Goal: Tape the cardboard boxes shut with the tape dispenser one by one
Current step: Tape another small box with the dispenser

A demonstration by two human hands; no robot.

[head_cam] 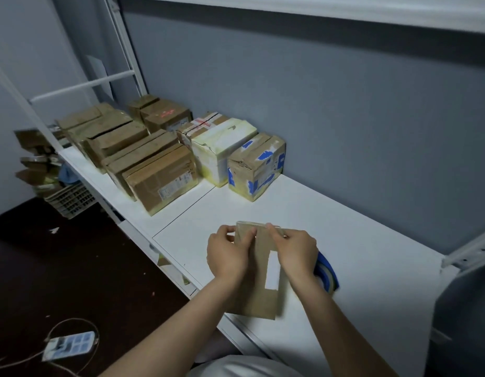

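Note:
A small brown cardboard box (259,292) with a white label lies on the white table (372,254) in front of me. My left hand (227,254) grips its far left top edge, thumb on the upper face. My right hand (295,251) grips the far right top edge. A clear strip of tape seems to run along that far edge. The blue tape dispenser (327,272) lies on the table just right of the box, partly hidden behind my right wrist.
Several cardboard boxes (160,175) stand in rows at the back left of the table, one white-yellow (222,148), one with blue tape patches (256,164). A grey wall runs behind. A crate (70,200) and a phone with cable (70,345) lie on the dark floor left.

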